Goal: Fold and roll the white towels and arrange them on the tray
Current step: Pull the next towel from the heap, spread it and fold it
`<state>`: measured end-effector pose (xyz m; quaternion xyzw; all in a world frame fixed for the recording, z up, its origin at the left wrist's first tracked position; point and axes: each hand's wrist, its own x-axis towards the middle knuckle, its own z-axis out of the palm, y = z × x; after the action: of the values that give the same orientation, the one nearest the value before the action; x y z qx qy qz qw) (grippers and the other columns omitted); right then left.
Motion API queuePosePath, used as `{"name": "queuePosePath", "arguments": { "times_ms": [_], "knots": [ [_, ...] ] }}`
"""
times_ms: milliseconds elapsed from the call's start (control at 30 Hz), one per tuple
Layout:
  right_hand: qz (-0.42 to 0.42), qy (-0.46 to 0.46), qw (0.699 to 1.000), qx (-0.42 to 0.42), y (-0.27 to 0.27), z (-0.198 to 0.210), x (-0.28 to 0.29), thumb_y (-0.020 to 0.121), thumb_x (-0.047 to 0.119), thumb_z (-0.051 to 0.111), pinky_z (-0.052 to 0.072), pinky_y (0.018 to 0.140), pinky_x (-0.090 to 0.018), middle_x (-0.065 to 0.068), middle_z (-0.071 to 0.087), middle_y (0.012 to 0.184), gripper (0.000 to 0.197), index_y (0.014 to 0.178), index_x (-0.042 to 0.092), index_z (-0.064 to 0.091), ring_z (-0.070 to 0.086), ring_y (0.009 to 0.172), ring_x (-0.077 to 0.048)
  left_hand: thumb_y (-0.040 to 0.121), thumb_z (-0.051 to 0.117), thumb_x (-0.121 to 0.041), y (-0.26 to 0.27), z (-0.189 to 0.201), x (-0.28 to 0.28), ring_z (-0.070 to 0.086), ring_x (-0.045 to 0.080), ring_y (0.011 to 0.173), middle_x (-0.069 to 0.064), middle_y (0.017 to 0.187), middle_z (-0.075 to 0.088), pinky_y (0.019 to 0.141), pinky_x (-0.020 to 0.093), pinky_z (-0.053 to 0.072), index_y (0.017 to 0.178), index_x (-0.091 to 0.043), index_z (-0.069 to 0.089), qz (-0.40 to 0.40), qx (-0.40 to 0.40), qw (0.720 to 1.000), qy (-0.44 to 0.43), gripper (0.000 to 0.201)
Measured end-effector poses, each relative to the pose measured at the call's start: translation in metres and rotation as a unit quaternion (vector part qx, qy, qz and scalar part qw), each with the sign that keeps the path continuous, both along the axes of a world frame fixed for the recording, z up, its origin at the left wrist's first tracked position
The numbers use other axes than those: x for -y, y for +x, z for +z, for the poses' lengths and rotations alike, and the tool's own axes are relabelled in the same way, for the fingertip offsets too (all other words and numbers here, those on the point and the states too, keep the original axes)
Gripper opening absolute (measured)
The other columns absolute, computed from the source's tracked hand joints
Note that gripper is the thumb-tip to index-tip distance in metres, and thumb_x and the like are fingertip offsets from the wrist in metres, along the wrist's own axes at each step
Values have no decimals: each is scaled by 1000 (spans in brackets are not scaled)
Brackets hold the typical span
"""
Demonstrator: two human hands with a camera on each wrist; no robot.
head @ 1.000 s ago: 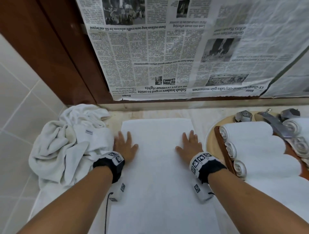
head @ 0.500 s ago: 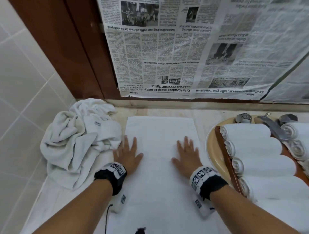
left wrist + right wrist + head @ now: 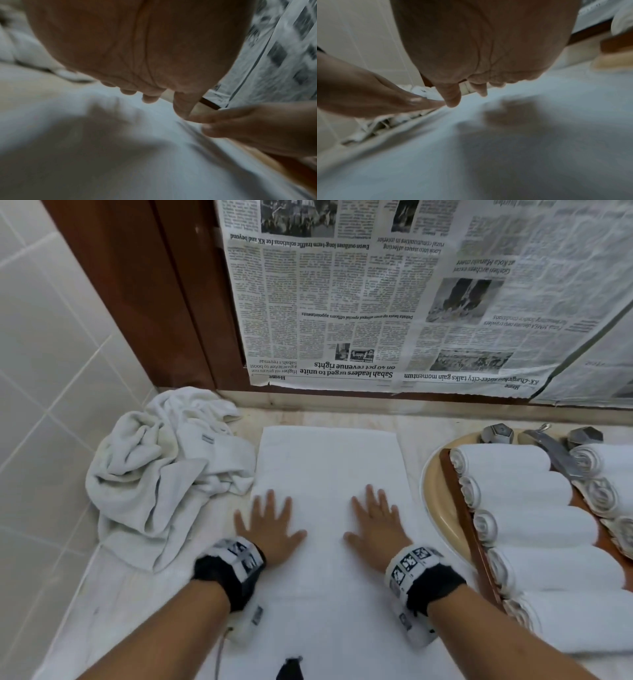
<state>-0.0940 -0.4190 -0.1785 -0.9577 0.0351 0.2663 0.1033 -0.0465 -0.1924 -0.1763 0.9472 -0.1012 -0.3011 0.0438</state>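
— What am I looking at from here?

— A tiled corner with a pale counter point(image 3: 411, 426) running along it, and upside-down newspaper point(image 3: 394, 302) hanging over the dark wood at twelve o'clock. A round basin point(image 3: 435, 498) is sitting at three o'clock with a wooden tray point(image 3: 460, 508) lying across it.

— And the towels?

— A folded white towel point(image 3: 329, 467) is lying flat as a long strip in the centre of the counter, running from twelve to six. A crumpled heap of towels point(image 3: 161, 470) is waiting at nine o'clock, touching the strip's left edge. Rolled towels point(image 3: 527, 498) are lining the tray in rows, side by side.

— What are the hands doing?

— Both are pressing palm-down on the strip, fingers straight and spread, grasping nothing. The left hand point(image 3: 270, 525) is sitting toward the strip's left side, the right hand point(image 3: 375, 525) toward its right. The wrist views are blurring, but each is showing a flat palm over white cloth.

— So which step is this?

— Smoothing the fold, I'd say; rolling isn't begun. Next I'd expect the fingers to be curling under one short end, likely the near one at six o'clock, and rolling tightly and evenly so the sides stay square.

— Any faucet hardware?

— Metal tap handles point(image 3: 498, 433) are peeking out at two o'clock, behind the rolls.
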Motion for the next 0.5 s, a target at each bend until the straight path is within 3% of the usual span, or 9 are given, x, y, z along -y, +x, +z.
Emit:
{"name": "queuePosePath", "arguments": {
  "times_ms": [33, 67, 133, 200, 300, 367, 433, 500],
  "knots": [
    [17, 31, 999, -11, -8, -1, -12, 101, 54, 37, -4, 120, -49, -8, -30, 160, 79, 158, 22, -8, -23, 149, -30, 45, -17, -94, -17, -2, 8, -19, 23, 149, -6, 157, -32, 116, 56, -7, 151, -41, -16, -45, -20, 999, -17, 119],
    [26, 54, 998, -26, -17, -7, -19, 100, 57, 39, -5, 120, -50, -5, -32, 159, 82, 158, 25, -10, -25, 149, -28, 40, -20, -96, -31, -6, 11, -23, 22, 148, -7, 153, -38, 115, 56, -9, 149, -45, -19, -83, -39, 995, -32, 121],
    [26, 26, 999, -35, -31, -19, -16, 93, 70, 37, -7, 119, -52, 3, -40, 153, 90, 154, 34, -18, -32, 143, -19, 49, -16, -96, -38, -15, 1, -31, 19, 145, -11, 146, -48, 114, 56, -13, 143, -49, -28, -109, -45, 992, -43, 106],
    [-19, -24, 999, -24, -32, -23, 5, 86, 80, 28, -5, 119, -53, 3, -43, 150, 94, 152, 37, -22, -31, 143, -19, 59, -7, -94, -23, -17, -18, -30, 17, 145, -12, 147, -47, 115, 54, -11, 141, -49, -30, -73, -15, 997, -23, 97],
    [-101, -51, 993, -41, -21, -12, 42, 94, 69, 34, 4, 121, -53, -4, -32, 160, 89, 156, 30, -16, -18, 151, -31, 83, 15, -82, 14, -12, -37, -24, 21, 148, -6, 155, -37, 118, 55, -4, 150, -44, -20, -21, -19, 999, 15, 85],
    [-97, -74, 992, -39, -19, 1, 44, 96, 64, 37, 3, 122, -52, -10, -27, 162, 89, 157, 24, -13, -18, 150, -34, 95, 26, -69, 26, 0, -33, -22, 26, 148, 1, 156, -36, 118, 55, -5, 153, -36, -19, -23, -26, 999, 23, 81],
    [-72, -38, 997, -16, -29, 14, 21, 98, 59, 40, -1, 121, -49, -11, -29, 160, 87, 157, 22, -13, -22, 149, -32, 96, 27, -67, 12, 10, -18, -22, 27, 148, 3, 157, -35, 118, 52, -7, 153, -32, -20, -75, 10, 997, -3, 81],
    [-43, 47, 998, -23, -46, 15, -11, 100, 54, 43, -2, 121, -48, -7, -28, 161, 84, 158, 23, -11, -22, 150, -28, 97, 28, -64, -19, 11, -4, -22, 24, 148, 1, 158, -32, 119, 50, -7, 154, -33, -17, -177, -5, 982, -63, 78]
  ]
}}
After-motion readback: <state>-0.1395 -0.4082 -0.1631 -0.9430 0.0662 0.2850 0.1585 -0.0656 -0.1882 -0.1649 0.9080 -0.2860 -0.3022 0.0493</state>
